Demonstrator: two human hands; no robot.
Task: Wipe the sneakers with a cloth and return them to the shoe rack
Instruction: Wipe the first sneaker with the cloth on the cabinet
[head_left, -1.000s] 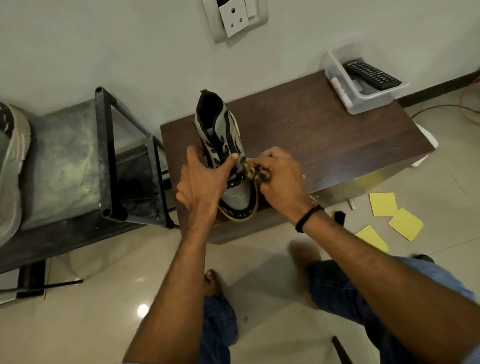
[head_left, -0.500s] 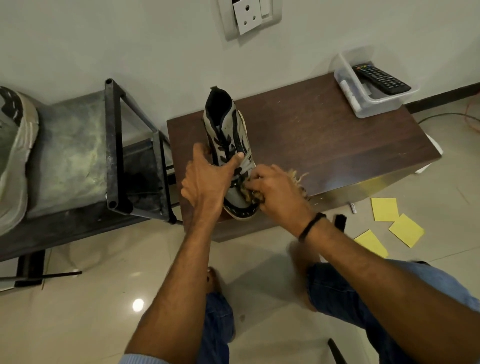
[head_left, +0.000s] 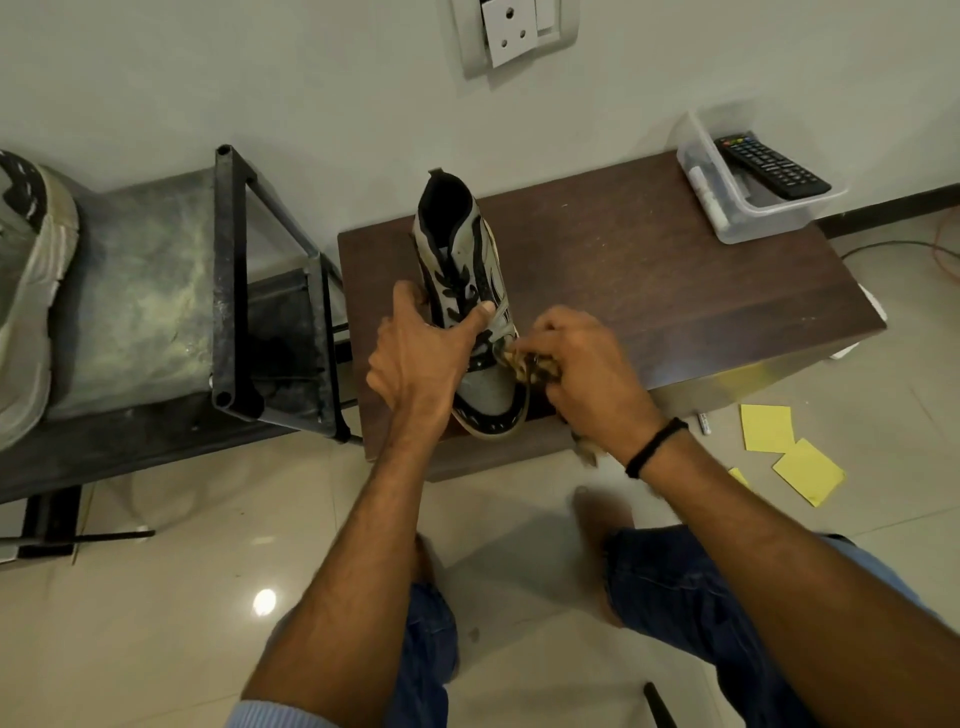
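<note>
A grey and black sneaker (head_left: 464, 270) stands on the dark wooden table (head_left: 649, 280), toe towards me. My left hand (head_left: 421, 358) grips its left side, thumb across the laces. My right hand (head_left: 587, 374) is shut on a crumpled patterned cloth (head_left: 527, 364) pressed against the sneaker's right side near the toe; a frayed end of the cloth hangs below my wrist. The second sneaker (head_left: 26, 291) lies on the top shelf of the black metal shoe rack (head_left: 228, 291) at the far left, partly cut off by the frame edge.
A clear plastic box (head_left: 748, 208) holding a remote control (head_left: 771, 166) sits at the table's back right corner. Yellow paper notes (head_left: 779, 447) lie on the tiled floor to the right. My knees and bare feet are below the table edge.
My right hand with the cloth has rubbed back and forth along the sneaker's right front side. My left hand kept its hold. The camera shifted slightly.
</note>
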